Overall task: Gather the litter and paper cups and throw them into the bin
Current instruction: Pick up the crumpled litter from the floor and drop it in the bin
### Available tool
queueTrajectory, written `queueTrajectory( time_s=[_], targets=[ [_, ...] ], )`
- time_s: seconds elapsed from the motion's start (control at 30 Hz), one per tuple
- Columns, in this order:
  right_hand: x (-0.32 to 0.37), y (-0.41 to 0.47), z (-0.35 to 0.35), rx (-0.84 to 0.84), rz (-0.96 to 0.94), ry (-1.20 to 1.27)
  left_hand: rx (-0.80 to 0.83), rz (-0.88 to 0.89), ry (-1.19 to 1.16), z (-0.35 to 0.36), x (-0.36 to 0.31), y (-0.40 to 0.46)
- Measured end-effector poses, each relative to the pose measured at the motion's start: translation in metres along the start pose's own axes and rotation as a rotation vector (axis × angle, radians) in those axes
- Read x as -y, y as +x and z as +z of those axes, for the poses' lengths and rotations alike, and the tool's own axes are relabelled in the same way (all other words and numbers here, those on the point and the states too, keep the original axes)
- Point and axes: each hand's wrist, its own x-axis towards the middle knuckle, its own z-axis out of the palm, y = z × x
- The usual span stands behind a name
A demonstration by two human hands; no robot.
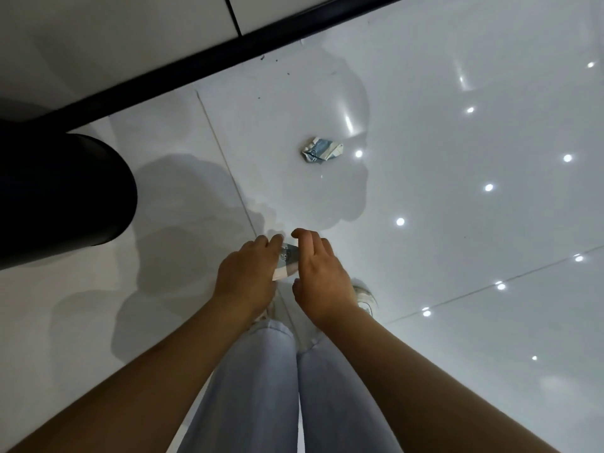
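Held cup: a crushed blue-and-white paper cup (287,260) sits between the two hands, above the floor and in front of the knees; only a strip of it shows.
Left hand: the left hand (246,273) has its fingers curled round the cup's left side, gripping it.
Right hand: the right hand (322,276) hovers just beside the cup on the right, fingers bent and spread, thumb apart; whether it touches the cup I cannot tell.
Loose litter: a second crumpled blue-and-white paper cup (321,150) lies flat on the floor, well apart from the hands, farther ahead.
Bin: a black cylindrical bin (62,194) stands at the left edge, near the left hand, its mouth out of view.
Floor: glossy white floor tiles (457,197) reflect ceiling lights, with open room to the right.
Wall edge: a black skirting strip (209,60) runs diagonally behind the bin.
Legs: light blue jeans (261,371) and a white shoe (366,299) are below the hands.
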Motion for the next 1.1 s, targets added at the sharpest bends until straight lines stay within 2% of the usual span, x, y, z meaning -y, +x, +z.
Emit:
queueTrajectory(
  time_s=[0.2,0.33,0.43,0.57,0.7,0.8,1.03,1.1],
  targets=[
    [-0.025,0.071,-0.021,-0.071,0.073,-0.103,-0.022,-0.075,0.027,-0.006,0.032,0.028],
    [-0.039,0.137,-0.03,-0.15,0.06,-0.238,-0.088,-0.049,-0.021,0.002,0.052,0.059],
    [-0.054,0.178,-0.028,-0.097,0.004,-0.419,-0.078,-0.017,-0.099,0.014,0.064,0.08],
    [-0.074,0.208,-0.02,-0.006,0.077,-0.489,-0.095,0.01,-0.135,0.028,0.076,0.097],
    [-0.082,0.198,-0.015,-0.074,0.03,-0.465,-0.138,-0.015,-0.177,0.03,0.081,0.098],
    [-0.073,0.175,-0.014,-0.036,0.027,-0.452,-0.125,-0.051,-0.18,0.023,0.079,0.081],
    [0.002,0.096,-0.034,-0.016,-0.134,-0.346,-0.134,-0.158,-0.333,-0.015,0.061,0.007],
    [0.051,0.06,-0.061,0.01,-0.19,-0.322,-0.162,-0.21,-0.358,-0.049,0.057,-0.043]
  ],
)
